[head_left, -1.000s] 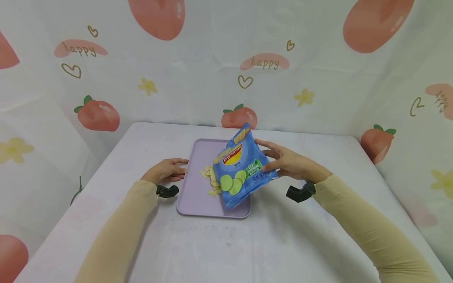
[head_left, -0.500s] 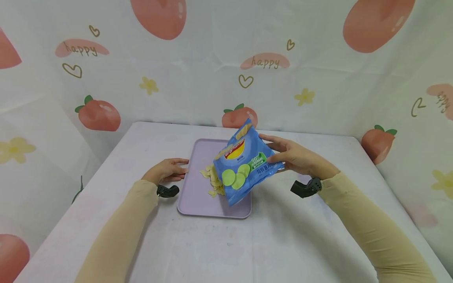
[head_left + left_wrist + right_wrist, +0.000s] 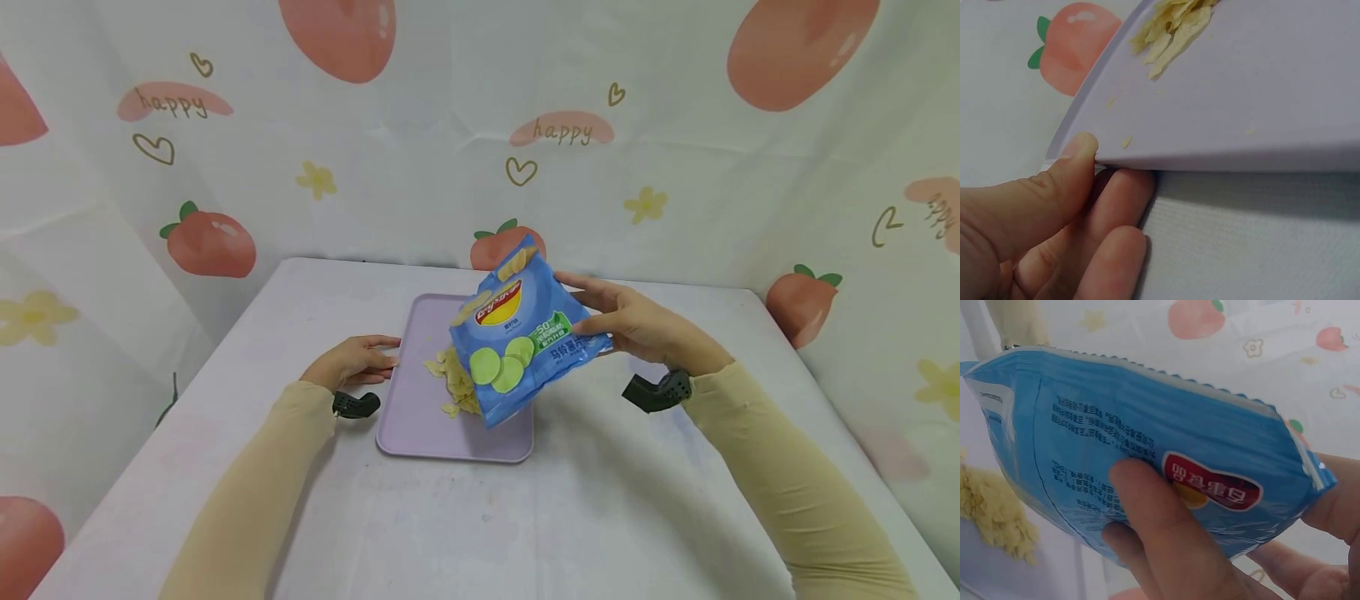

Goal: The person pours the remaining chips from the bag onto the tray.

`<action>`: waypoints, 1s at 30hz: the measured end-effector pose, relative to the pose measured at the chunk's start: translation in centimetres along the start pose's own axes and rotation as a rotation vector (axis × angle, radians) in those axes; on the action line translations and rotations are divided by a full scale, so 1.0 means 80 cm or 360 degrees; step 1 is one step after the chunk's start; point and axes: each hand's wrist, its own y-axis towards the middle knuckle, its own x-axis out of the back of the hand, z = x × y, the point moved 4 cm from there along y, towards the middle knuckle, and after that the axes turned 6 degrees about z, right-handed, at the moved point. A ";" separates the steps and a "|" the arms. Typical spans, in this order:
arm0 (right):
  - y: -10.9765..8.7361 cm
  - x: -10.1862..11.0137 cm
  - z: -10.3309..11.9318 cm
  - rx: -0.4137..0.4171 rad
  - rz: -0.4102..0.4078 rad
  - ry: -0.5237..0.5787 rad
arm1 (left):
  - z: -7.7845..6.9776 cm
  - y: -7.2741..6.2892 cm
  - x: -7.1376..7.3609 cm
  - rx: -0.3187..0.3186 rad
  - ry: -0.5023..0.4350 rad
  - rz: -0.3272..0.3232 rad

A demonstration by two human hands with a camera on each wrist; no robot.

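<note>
A blue bag of potato chips [image 3: 525, 304] hangs tilted over the right half of a lilac tray [image 3: 420, 429], its lower left end toward the tray. My right hand [image 3: 645, 325] grips it by its right end, the thumb on the printed front and fingers on the back. In the right wrist view, fingers [image 3: 1166, 519] lie across the back of the bag. A heap of yellow potato chips [image 3: 459, 383] rests on the tray, partly hidden by the bag. My left hand [image 3: 352, 364] pinches the tray's left rim, with the thumb [image 3: 1082, 147] at the top of the edge.
The tray lies on a table with a white cover [image 3: 480, 525]. Behind it hangs a white curtain [image 3: 420, 167] printed with peaches. Small chip crumbs [image 3: 1126, 142] dot the tray near its left rim. A black camera mount sits on each wrist.
My right hand has lifted the bag up and to the right. More of the chip heap shows on the tray. The left hand and tray stay where they were.
</note>
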 end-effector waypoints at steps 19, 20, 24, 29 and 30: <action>0.000 -0.002 0.003 -0.0044 -0.0041 -0.0229 | -0.001 0.003 0.001 0.0013 0.0013 -0.0003; 0.000 -0.002 0.004 -0.0043 -0.0048 -0.0231 | 0.000 0.003 0.002 0.0011 0.0007 0.0000; 0.000 -0.001 0.007 -0.0036 -0.0069 -0.0239 | 0.000 0.004 0.003 0.0000 -0.0001 0.0014; 0.002 0.010 0.007 -0.0039 -0.0061 -0.0212 | -0.005 0.005 0.002 0.0015 -0.0020 0.0010; 0.003 0.013 0.007 -0.0039 -0.0062 -0.0203 | -0.006 0.005 0.001 0.0018 -0.0020 0.0009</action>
